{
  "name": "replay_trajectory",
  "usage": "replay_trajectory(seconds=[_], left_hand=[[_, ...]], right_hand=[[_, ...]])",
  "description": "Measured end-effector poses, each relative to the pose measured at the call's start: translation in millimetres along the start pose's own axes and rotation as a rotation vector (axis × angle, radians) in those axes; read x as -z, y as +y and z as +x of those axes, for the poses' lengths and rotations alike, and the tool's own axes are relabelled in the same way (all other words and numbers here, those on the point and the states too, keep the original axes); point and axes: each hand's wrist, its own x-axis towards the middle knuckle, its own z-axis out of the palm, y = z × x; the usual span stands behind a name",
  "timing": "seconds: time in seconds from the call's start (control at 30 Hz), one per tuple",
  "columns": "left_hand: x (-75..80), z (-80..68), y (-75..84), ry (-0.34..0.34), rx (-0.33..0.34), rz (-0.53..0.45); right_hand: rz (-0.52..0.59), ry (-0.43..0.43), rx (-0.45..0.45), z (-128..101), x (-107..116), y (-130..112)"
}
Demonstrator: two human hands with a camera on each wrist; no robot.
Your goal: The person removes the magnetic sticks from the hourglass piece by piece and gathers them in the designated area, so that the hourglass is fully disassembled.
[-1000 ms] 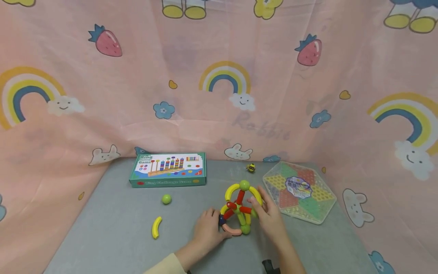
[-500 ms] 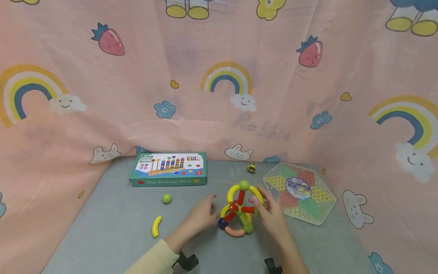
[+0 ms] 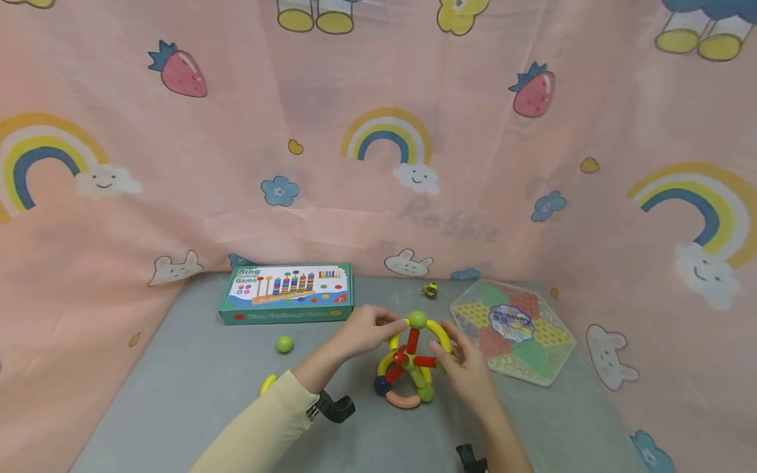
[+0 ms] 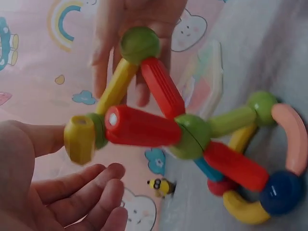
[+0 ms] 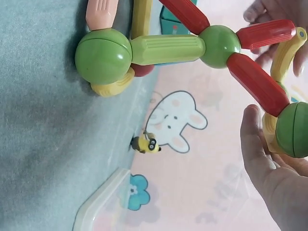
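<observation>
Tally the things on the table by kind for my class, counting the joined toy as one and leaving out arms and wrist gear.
Green box and six-sided box: 2
Loose ball: 1
Loose curved stick: 1
Small figure: 1
Joined toy: 1
Total: 6

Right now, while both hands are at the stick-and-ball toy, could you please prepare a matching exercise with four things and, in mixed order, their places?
Things:
1. stick-and-ball toy
2. game box
3. hexagonal case
4. loose green ball

Places:
A. on the right side of the table
B. lying just on the near side of the game box
C. between the left hand and the right hand
D. at the back left of the table

Pairs: 1-C, 2-D, 3-A, 4-B
</observation>
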Motion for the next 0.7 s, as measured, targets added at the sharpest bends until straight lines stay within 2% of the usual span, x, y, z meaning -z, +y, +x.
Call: replay_trajectory(seconds=[0.23, 0.37, 0.57, 0.7], left_hand=[[-1.3, 11.9, 11.2, -0.029, -0.014, -0.010], [-1.0, 11.7, 14.3, -0.022, -0.010, 0.000], [-0.1, 11.6, 12.8, -0.012, -0.032, -0.014], [1.9, 10.9, 9.6, -0.003, -0.019, -0.081]], right_hand=[[-0.029, 0.002, 0.017, 1.3, 0.2, -0.1], [-0.051, -0.007, 0.017, 1.3, -1.3, -0.6], [-0.040, -0.009, 0.005, 1.8, -3.2, -0.5], [-0.039, -0.002, -0.001, 1.6, -3.6, 0.1]])
